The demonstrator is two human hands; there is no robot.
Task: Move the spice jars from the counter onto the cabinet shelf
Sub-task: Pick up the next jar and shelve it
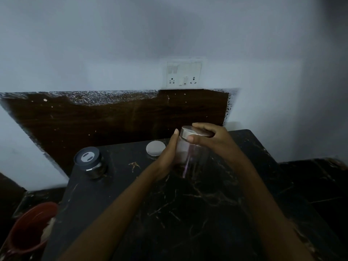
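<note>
Can't tell contents of the glass jar near the worktop back edge: dim, smeared. Can't see its left wall behind the left hand, nor the lid's far rim under the right hand. Seeing only the lid of the steel-lidded jar just left of it, body hidden. Can't read the marking on the dark-lidded jar at the back-left corner. Losing both forearms, the worktop front edge and the red container to frame edges. Too blurred to read the switchboard.

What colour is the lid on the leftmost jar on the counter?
Dark blue-grey lid with a pale centre patch, seen in the head view.
</note>
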